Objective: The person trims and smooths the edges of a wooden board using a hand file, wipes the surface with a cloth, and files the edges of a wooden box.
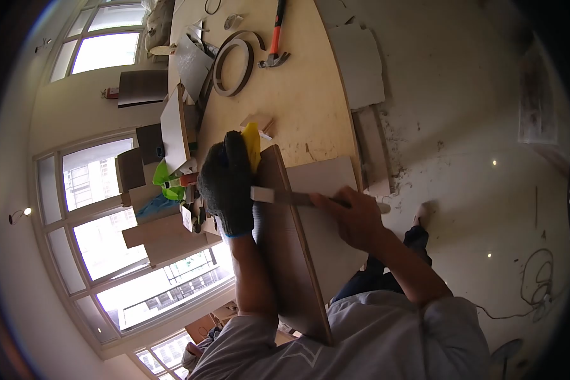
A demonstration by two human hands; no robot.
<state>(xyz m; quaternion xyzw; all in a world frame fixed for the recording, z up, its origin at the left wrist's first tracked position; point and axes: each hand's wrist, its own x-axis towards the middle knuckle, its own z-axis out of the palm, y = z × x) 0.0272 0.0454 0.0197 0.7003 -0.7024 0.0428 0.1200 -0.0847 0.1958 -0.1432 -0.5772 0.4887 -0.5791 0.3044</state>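
My left hand point(229, 187), in a dark knitted glove, is closed beside the far end of a brown board point(277, 244) standing on edge. A bright yellow piece point(252, 144) sticks out past its fingers; its kind is hidden by the glove. Bare, my right hand point(356, 218) grips what looks like a flat file point(282, 197), its pale handle end showing behind the fist. The flat bar lies across the board's long upper edge, and its squared tip reaches close to the glove. The board leans against my body at its near end.
On the wooden worktable point(310, 82) lie a claw hammer point(275, 47), rolls of edge banding point(234, 68) and small scraps point(258, 121). A pale panel point(326, 221) is right of the board. Boxes point(171, 240) stand left; a cable point(531, 297) lies on the floor.
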